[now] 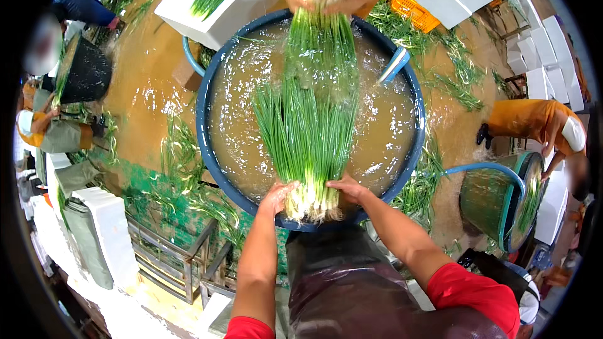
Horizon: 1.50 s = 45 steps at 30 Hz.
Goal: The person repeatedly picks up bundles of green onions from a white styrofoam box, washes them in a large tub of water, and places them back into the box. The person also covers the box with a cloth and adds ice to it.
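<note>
A large bundle of green onions (301, 136) lies across a round blue tub (204, 127) of muddy water. Its white, rooted ends face me at the near rim. My left hand (279, 195) grips the bundle's left side near the roots, and my right hand (349, 188) grips the right side. Opposite me, a co-worker's hands (301, 1) hold a second bundle of green onions (321, 42) by the root end. The leaves of that bundle reach into the water and meet the tips of mine. The underside of both bundles is hidden.
A blue hose (395, 65) hangs over the tub's right rim. Beyond the left rim, a white foam box (226, 14) bears more green onions. Loose leaves litter the wet floor (141, 84). A metal frame (165, 263) stands at lower left, and a green tub (490, 202) at right.
</note>
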Each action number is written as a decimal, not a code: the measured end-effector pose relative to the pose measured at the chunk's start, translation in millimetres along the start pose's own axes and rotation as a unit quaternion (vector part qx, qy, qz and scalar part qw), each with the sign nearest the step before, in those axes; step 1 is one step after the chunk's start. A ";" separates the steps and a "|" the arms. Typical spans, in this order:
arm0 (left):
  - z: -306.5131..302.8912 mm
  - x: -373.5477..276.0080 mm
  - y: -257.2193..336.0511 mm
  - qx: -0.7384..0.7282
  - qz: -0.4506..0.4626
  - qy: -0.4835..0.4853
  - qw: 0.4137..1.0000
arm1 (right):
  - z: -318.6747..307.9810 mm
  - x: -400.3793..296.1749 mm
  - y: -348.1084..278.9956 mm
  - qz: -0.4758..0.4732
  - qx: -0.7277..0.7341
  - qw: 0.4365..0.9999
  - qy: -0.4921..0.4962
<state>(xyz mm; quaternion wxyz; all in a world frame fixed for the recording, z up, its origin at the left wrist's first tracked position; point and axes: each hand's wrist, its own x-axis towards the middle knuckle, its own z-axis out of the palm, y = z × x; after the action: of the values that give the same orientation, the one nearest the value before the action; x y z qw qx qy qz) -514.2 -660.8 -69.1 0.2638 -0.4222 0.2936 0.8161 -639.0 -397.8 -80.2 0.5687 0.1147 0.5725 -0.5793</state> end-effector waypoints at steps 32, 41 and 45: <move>1.9 55.8 24.6 0.045 0.035 0.005 0.998 | 40.8 40.6 -8.6 0.036 0.200 0.976 0.084; 47.1 -85.5 -20.4 0.021 0.128 -0.044 0.991 | 88.4 -82.1 -13.6 0.070 0.263 0.962 0.006; 57.1 -146.2 -56.7 -0.042 0.164 -0.006 0.986 | 112.5 -133.3 -6.6 0.051 0.210 0.974 -0.063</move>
<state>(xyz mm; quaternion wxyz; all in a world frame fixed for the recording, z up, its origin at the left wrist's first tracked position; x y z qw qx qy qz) -432.5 -608.4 66.6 0.1103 -0.3735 0.3231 0.8625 -542.3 -418.8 63.7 0.5953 0.2244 0.3945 -0.6631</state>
